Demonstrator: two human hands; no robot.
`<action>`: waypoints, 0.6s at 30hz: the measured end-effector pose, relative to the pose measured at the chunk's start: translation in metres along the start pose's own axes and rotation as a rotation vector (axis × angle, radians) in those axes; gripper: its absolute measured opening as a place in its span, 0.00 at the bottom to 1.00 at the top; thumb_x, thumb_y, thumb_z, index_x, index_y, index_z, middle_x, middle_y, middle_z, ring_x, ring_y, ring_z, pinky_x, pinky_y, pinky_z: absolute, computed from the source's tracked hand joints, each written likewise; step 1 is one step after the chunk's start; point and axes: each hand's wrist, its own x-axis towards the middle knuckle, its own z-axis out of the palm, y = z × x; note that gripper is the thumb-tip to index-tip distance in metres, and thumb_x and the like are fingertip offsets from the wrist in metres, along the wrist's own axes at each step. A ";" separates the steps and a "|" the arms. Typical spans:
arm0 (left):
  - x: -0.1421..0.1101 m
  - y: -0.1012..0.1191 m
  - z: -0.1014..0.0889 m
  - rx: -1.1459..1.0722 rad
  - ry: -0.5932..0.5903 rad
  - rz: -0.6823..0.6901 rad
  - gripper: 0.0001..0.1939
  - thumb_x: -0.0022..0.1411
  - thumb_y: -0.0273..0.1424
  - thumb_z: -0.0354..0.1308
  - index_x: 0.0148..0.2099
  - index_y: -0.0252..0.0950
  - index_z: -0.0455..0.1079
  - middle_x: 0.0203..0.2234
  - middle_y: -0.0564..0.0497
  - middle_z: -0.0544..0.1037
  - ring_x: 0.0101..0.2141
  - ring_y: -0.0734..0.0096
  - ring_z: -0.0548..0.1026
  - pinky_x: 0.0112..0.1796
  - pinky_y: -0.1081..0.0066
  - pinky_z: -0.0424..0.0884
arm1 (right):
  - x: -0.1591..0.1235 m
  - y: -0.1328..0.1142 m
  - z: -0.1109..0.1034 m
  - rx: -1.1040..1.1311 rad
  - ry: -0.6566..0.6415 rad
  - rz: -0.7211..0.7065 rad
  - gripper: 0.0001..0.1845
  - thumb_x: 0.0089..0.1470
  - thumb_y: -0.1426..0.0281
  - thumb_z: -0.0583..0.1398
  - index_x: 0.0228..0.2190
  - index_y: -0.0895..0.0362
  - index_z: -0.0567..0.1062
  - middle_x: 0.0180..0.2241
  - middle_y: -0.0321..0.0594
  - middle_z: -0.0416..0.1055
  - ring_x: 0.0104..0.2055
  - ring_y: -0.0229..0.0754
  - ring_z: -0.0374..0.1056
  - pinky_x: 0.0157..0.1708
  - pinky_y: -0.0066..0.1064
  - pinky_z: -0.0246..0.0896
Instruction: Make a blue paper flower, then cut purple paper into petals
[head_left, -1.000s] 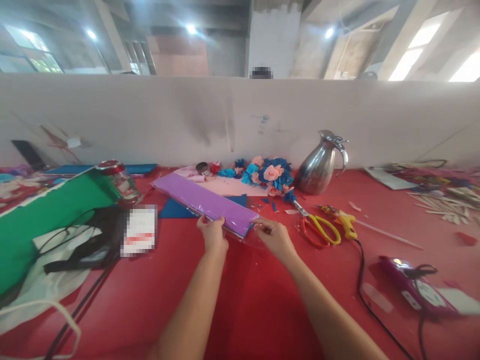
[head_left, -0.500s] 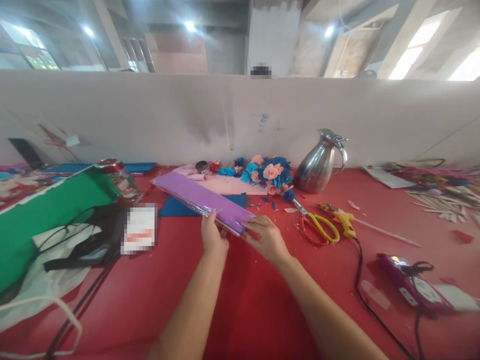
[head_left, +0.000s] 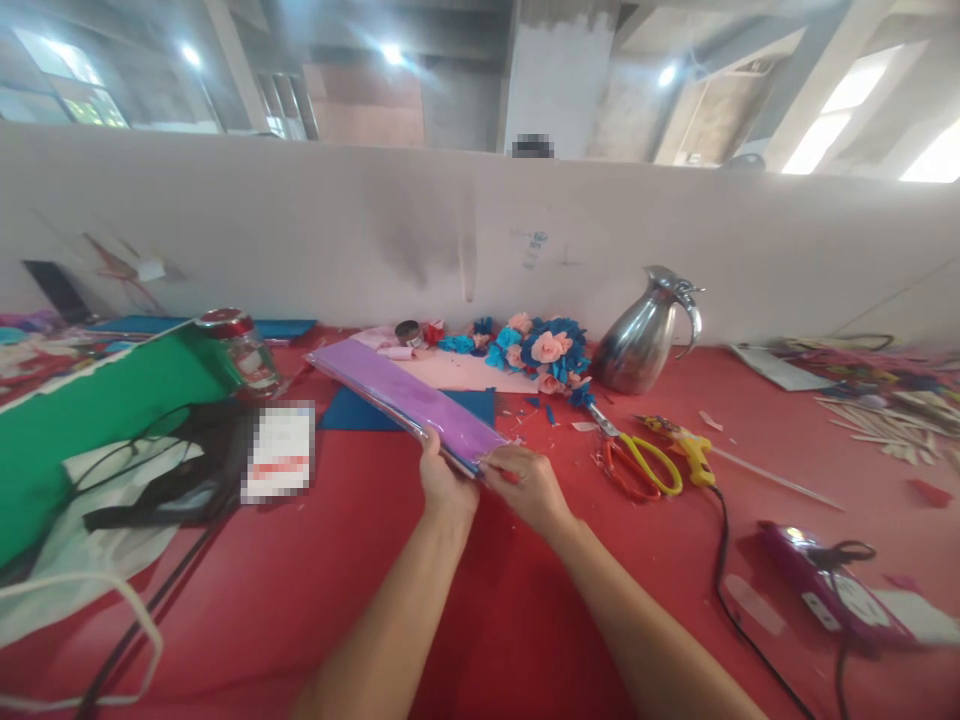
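1. A big pale wall (head_left: 337, 220) stood at the back.
2. A wide red table (head_left: 555, 620) was in front of it.
3. A green board (head_left: 135, 390) was on the left.
4. A long purple pack (head_left: 409, 390), in shiny clear wrap, was in the middle. It slanted from the two hands toward the far left, over part of a blue sheet (head_left: 360, 412).
5. A silver jug (head_left: 637, 340) stood upright near the wall, to the right of the pack.
6. A bunch of blue and pink flowers (head_left: 551, 350) lay just beside the jug.
7. The left hand (head_left: 448, 478) held the long near edge of the pack, with its thumb up on the side. Its other fingers were mostly hidden, so I could not tell how they bent.
8. The right hand (head_left: 529, 485) had its fingers curled at the near end of the pack, pinching it there.
9. Scissors (head_left: 609, 428) with one red and one yellow handle lay near the right hand.
10. A yellow glue gun (head_left: 699, 462) lay just right of the scissors.
11. Tiny blue scraps (head_left: 550, 414) were dotted below the flowers.
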 end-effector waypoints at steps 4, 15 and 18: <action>-0.003 0.000 0.000 -0.068 -0.092 -0.028 0.19 0.66 0.42 0.45 0.40 0.35 0.73 0.28 0.49 0.77 0.30 0.65 0.75 0.34 0.66 0.72 | 0.003 0.003 0.001 0.118 0.067 0.254 0.10 0.51 0.68 0.56 0.24 0.55 0.77 0.24 0.36 0.74 0.28 0.40 0.69 0.29 0.28 0.62; 0.001 -0.005 -0.004 -0.051 -0.175 0.051 0.13 0.64 0.36 0.51 0.50 0.44 0.69 0.34 0.51 0.77 0.31 0.67 0.75 0.36 0.66 0.70 | 0.005 0.004 -0.001 0.270 0.195 0.424 0.12 0.55 0.60 0.52 0.29 0.55 0.68 0.25 0.34 0.68 0.27 0.38 0.64 0.29 0.28 0.60; 0.006 -0.007 -0.006 -0.054 -0.149 0.085 0.15 0.65 0.30 0.50 0.52 0.49 0.67 0.40 0.54 0.77 0.35 0.70 0.75 0.39 0.67 0.71 | 0.000 -0.001 -0.005 0.079 0.226 0.391 0.11 0.57 0.61 0.50 0.32 0.54 0.66 0.25 0.34 0.69 0.26 0.39 0.66 0.29 0.29 0.59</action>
